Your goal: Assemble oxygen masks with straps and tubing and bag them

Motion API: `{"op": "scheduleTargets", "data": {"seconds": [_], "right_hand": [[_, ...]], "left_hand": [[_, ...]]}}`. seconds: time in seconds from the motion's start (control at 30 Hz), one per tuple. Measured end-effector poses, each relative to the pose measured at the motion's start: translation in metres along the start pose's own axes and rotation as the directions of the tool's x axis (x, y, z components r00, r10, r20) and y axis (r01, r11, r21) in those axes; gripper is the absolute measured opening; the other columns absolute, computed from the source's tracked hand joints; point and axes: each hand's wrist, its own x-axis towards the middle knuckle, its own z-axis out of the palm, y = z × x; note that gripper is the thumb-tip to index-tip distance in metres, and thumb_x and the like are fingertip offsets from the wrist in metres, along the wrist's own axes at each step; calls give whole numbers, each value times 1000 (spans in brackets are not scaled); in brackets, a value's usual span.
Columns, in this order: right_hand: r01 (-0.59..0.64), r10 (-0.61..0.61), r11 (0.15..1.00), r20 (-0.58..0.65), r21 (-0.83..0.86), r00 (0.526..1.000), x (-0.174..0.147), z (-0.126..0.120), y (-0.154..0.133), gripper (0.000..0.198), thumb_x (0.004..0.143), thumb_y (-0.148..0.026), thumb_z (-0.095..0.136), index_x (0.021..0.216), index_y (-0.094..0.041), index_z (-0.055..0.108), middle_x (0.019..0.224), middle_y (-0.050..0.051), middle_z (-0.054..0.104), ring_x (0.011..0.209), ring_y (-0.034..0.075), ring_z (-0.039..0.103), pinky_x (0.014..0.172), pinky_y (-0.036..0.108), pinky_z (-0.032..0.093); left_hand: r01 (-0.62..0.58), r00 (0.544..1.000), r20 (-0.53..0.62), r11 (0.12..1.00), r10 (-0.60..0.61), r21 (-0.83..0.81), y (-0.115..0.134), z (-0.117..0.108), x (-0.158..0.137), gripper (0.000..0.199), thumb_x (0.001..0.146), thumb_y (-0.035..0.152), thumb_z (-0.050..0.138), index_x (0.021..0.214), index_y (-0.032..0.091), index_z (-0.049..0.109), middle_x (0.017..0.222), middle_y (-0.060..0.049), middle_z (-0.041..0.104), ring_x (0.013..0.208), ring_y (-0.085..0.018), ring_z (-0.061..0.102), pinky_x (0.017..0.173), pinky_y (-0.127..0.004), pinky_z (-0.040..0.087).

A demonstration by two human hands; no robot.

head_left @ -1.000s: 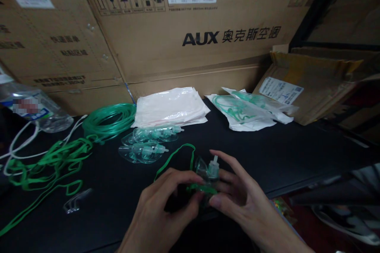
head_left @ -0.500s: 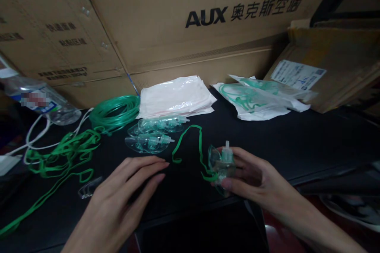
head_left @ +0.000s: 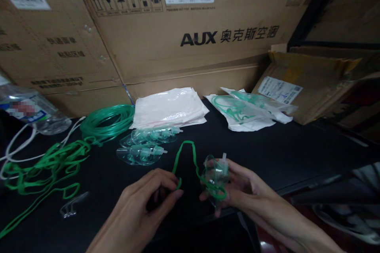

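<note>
The left hand [head_left: 135, 201] pinches the green strap [head_left: 194, 154] near one end, between thumb and forefinger. The strap arches across the gap between the hands to the clear mask [head_left: 215, 172], whose connector [head_left: 224, 158] points upward. The right hand [head_left: 245, 185] grips the mask from its right side and below.

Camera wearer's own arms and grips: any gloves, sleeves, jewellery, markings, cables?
Human hands, no gloves: left grip and right grip. Slim fingers; no rings seen on the parts in view. No watch, bracelet, marking or cable shows on the left forearm or right forearm. No sleeves in frame; anything worn higher up is out of view.
</note>
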Motion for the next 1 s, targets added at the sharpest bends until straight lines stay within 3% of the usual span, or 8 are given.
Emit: {"op": "scheduleTargets", "data": {"seconds": [0.13, 0.23, 0.33, 0.5, 0.6, 0.77, 1.0], "right_hand": [[11, -10, 996, -4, 83, 1000, 2, -3, 6, 36, 97, -31, 71, 132, -30, 68, 128, 9, 71, 113, 28, 72, 84, 38, 61], [46, -46, 999, -35, -14, 998, 7, -3, 5, 32, 97, -38, 71, 127, -30, 70, 123, 7, 72, 112, 25, 71, 89, 38, 59], [119, -141, 960, -72, -253, 987, 9, -2, -4, 31, 89, -38, 80, 119, -33, 74, 111, 1, 76, 107, 18, 70, 91, 27, 56], [228, -254, 853, 8, -470, 967, 6, 2, -20, 38, 83, -33, 86, 117, -42, 75, 118, -3, 76, 105, 14, 71, 88, 19, 56], [264, -274, 851, 45, -454, 961, 6, 4, -21, 36, 84, -30, 86, 116, -42, 75, 121, -3, 75, 111, 15, 71, 90, 19, 56], [264, -276, 873, 30, -410, 961, 11, 3, -12, 34, 82, -32, 86, 115, -37, 75, 121, 0, 75, 113, 16, 70, 91, 20, 56], [279, -294, 881, 20, -382, 956, 14, -2, -3, 36, 82, -33, 87, 116, -34, 75, 121, 2, 74, 113, 20, 69, 92, 26, 56]], "left_hand": [[178, 984, 58, 966, -170, -187, 10, 8, 2, 14, 99, 36, 62, 102, 28, 73, 84, 6, 76, 71, -12, 72, 63, -17, 53], [167, 984, -13, 951, -176, -260, 14, 6, 7, 16, 97, 35, 64, 98, 28, 78, 79, 4, 76, 71, -12, 72, 65, -17, 53], [145, 982, -84, 954, -172, -263, 19, -3, 8, 16, 94, 35, 67, 89, 27, 80, 65, 4, 70, 58, -11, 67, 55, -16, 49], [62, 988, -128, 979, -88, -197, 29, -20, -1, 13, 94, 32, 68, 91, 30, 80, 62, 5, 67, 52, -9, 64, 49, -13, 47], [24, 985, -162, 984, -53, -178, 36, -21, 0, 15, 97, 28, 64, 99, 30, 79, 68, 6, 71, 55, -8, 65, 52, -12, 50], [-20, 984, -175, 986, -9, -163, 39, -13, 11, 14, 98, 27, 64, 103, 30, 77, 88, 4, 77, 75, -11, 71, 66, -14, 55], [-73, 974, -225, 987, 39, -143, 39, -4, 17, 14, 94, 19, 68, 98, 30, 76, 79, 7, 68, 65, -7, 64, 62, -14, 49]]}}
